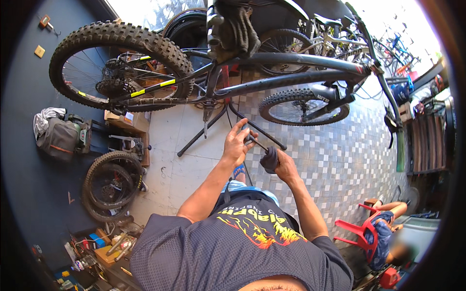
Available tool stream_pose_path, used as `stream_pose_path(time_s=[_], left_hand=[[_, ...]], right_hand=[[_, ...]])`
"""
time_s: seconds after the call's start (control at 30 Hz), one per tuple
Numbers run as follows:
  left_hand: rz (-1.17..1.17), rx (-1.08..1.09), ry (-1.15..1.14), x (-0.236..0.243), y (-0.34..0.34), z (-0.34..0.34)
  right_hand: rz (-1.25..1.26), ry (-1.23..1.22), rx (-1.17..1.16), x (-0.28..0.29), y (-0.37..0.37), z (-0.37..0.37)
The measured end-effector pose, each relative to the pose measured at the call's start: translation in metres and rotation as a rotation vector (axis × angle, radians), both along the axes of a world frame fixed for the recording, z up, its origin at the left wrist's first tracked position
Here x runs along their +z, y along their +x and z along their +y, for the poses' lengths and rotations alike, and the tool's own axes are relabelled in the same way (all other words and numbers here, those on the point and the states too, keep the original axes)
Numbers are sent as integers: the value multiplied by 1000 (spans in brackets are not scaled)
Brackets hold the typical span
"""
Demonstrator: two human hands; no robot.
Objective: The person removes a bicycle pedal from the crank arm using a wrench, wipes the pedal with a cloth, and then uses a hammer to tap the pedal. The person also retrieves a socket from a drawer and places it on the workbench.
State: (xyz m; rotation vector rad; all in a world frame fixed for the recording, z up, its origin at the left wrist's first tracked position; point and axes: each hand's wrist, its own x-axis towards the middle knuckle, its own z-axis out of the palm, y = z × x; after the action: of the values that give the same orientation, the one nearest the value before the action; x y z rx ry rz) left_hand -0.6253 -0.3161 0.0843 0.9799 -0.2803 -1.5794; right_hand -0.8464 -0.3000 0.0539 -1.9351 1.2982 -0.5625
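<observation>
My left hand [236,144] has its fingers curled round the far end of a slim dark rod [260,144], whose exact kind I cannot make out. The rod slants down to the right, toward a bunched dark cloth [269,161]. My right hand [287,168] grips that cloth at the rod's near end; whatever lies inside the cloth is hidden. Beyond both hands, a dark mountain bike frame [296,77] with yellow marks hangs on a repair stand [264,131]. Neither hand touches the bike.
The bike's knobby rear wheel [121,65] is at the left, its front wheel [303,107] farther right. Loose wheels [110,185] lean near a backpack [58,136]. A tool-covered bench [104,257] is at lower left. A person sits on a red chair [357,226] at lower right.
</observation>
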Motion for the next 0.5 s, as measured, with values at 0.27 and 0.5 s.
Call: stream_pose_path(time_s=[0.27,0.5], left_hand=[[-216,-130,177,-83,83,6],[-478,251,380,-140,99,-28]], right_hand=[[384,169,435,-59,25,-92],[186,299,654,-154,91,-162]])
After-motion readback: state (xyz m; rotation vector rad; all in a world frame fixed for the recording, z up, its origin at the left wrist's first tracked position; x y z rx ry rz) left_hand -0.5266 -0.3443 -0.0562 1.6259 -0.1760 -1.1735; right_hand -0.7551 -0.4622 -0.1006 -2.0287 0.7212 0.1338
